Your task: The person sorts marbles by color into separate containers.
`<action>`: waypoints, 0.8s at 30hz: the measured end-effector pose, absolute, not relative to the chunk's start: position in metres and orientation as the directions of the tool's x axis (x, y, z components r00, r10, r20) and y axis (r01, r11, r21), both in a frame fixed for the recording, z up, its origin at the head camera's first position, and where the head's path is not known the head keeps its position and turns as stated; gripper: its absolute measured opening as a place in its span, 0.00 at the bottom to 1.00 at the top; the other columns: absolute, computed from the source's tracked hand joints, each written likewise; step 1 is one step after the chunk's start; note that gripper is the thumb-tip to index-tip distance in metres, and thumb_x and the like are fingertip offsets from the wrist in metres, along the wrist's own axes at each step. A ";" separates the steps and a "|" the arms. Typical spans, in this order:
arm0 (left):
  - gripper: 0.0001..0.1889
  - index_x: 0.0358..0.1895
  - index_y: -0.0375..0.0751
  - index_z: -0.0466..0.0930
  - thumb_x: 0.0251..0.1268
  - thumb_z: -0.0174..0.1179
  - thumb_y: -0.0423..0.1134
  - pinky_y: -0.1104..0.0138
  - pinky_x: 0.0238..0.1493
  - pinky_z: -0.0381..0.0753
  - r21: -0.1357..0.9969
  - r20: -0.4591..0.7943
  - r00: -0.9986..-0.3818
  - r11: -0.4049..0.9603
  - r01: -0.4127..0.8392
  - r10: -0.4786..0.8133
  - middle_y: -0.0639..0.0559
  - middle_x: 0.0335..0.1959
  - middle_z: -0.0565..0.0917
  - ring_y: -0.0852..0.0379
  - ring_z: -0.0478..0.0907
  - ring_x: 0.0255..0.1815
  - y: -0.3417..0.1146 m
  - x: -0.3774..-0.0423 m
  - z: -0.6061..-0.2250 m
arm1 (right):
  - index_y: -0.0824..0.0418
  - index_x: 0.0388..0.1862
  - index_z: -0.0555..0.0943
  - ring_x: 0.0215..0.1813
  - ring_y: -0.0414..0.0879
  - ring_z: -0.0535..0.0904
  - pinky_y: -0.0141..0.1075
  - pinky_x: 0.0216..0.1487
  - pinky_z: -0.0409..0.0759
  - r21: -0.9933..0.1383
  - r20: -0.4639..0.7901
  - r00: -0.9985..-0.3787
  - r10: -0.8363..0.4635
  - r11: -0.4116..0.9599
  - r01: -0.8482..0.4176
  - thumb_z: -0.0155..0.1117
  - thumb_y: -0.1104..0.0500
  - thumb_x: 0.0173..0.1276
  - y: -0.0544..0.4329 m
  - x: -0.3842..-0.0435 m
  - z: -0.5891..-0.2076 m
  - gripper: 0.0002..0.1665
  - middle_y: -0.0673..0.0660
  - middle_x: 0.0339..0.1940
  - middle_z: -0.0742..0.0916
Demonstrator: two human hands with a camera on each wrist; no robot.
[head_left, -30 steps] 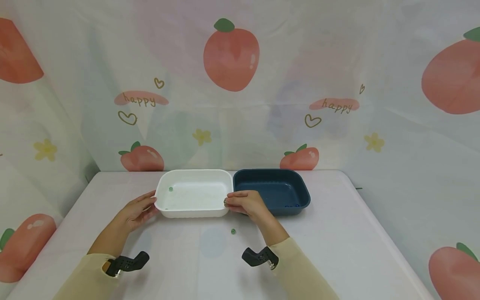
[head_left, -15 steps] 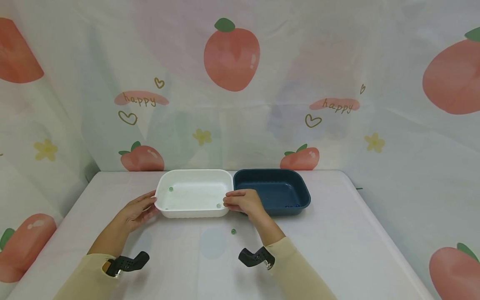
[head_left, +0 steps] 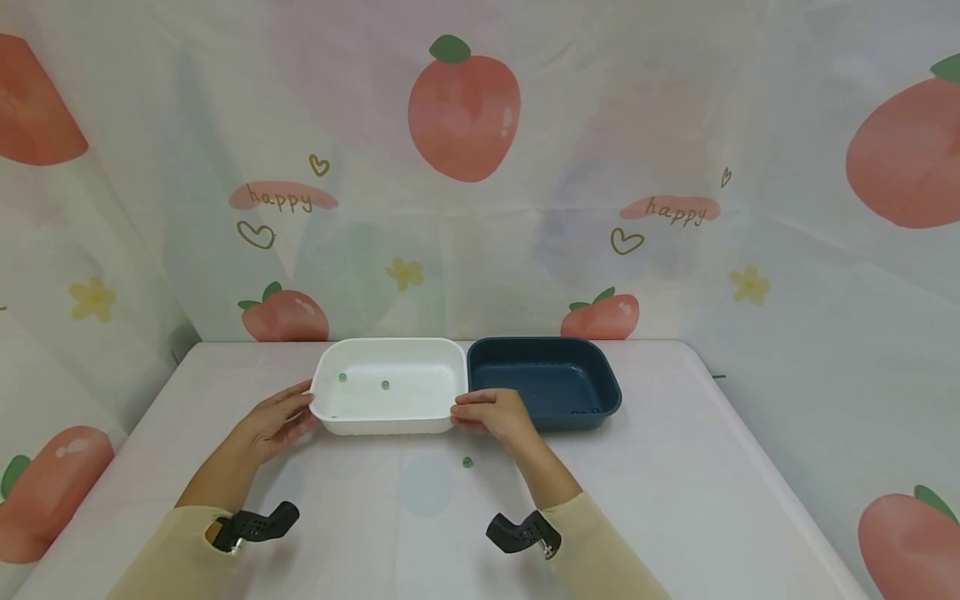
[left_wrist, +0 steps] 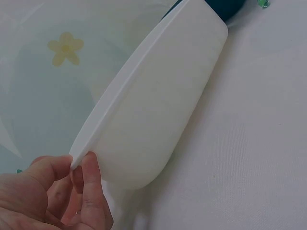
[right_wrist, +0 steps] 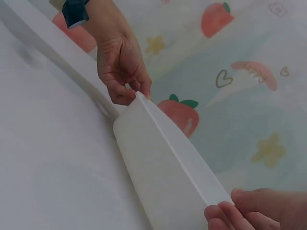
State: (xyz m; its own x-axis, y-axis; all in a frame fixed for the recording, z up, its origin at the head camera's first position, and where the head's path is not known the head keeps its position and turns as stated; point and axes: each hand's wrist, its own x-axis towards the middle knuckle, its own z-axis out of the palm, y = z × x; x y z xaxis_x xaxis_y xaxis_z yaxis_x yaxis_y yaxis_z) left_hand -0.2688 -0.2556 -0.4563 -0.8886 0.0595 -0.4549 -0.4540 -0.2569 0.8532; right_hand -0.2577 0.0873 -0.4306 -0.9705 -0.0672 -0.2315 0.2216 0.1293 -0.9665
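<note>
A white plastic tray (head_left: 397,427) stands on the table. My left hand (head_left: 273,423) pinches its left rim between thumb and fingers, as the left wrist view (left_wrist: 62,194) confirms. At the opposite end, my right hand (head_left: 491,414) pinches the right front corner of the rim; the right wrist view shows thumb and fingertips (right_wrist: 223,211) on that edge. Inside the tray lie a pale green marble (head_left: 342,377) and a darker marble (head_left: 386,385). Another green marble (head_left: 467,462) rests on the tablecloth in front of the tray.
Against the white tray's right side stands a dark blue tray (head_left: 543,422) with several blue marbles (head_left: 585,412) at its near right corner. A printed curtain (head_left: 480,233) hangs behind the table. Each wrist carries a black camera mount (head_left: 522,533).
The darker marble has left my right fingers and rolled leftward across the white tray. My right hand has shifted slightly down and right onto the tray's corner. The left hand stays put.
</note>
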 end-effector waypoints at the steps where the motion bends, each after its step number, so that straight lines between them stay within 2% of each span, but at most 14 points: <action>1: 0.33 0.78 0.43 0.54 0.73 0.56 0.36 0.74 0.43 0.85 0.853 -0.453 -0.889 -0.259 -0.452 0.060 0.57 0.37 0.82 0.63 0.83 0.36 -0.256 -0.269 -0.456 | 0.72 0.47 0.84 0.38 0.47 0.89 0.40 0.47 0.87 -0.966 -0.232 -0.970 -0.068 0.133 0.221 0.72 0.66 0.60 0.089 -0.256 -0.431 0.17 0.63 0.38 0.90; 8: 0.30 0.75 0.47 0.61 0.72 0.58 0.36 0.73 0.44 0.85 0.847 -0.457 -0.887 -0.274 -0.455 0.061 0.57 0.37 0.83 0.63 0.83 0.37 -0.256 -0.269 -0.457 | 0.74 0.47 0.84 0.37 0.48 0.89 0.36 0.43 0.88 -0.966 -0.234 -0.969 -0.086 0.134 0.221 0.71 0.67 0.61 0.096 -0.246 -0.438 0.16 0.64 0.38 0.90; 15: 0.33 0.77 0.44 0.55 0.73 0.57 0.36 0.74 0.43 0.85 0.851 -0.454 -0.889 -0.264 -0.453 0.063 0.57 0.37 0.83 0.63 0.83 0.36 -0.256 -0.268 -0.456 | 0.75 0.48 0.83 0.36 0.48 0.89 0.36 0.42 0.88 -0.964 -0.243 -0.966 -0.088 0.132 0.231 0.70 0.67 0.61 0.105 -0.238 -0.450 0.17 0.63 0.37 0.90; 24: 0.33 0.77 0.44 0.56 0.73 0.57 0.36 0.74 0.44 0.85 0.853 -0.456 -0.888 -0.257 -0.454 0.054 0.58 0.36 0.82 0.64 0.82 0.35 -0.255 -0.268 -0.455 | 0.77 0.48 0.82 0.35 0.45 0.88 0.38 0.42 0.88 -0.961 -0.253 -0.965 -0.075 0.130 0.242 0.70 0.68 0.60 0.112 -0.230 -0.467 0.18 0.63 0.36 0.90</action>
State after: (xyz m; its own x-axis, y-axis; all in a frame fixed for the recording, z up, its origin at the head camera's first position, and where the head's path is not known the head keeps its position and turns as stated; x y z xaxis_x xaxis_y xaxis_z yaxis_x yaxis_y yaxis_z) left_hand -0.2681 -0.2548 -0.4554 -0.8883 0.0539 -0.4561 -0.4538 -0.2566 0.8534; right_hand -0.2300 0.1122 -0.4672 -0.9645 -0.0748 -0.2532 0.2423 0.1303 -0.9614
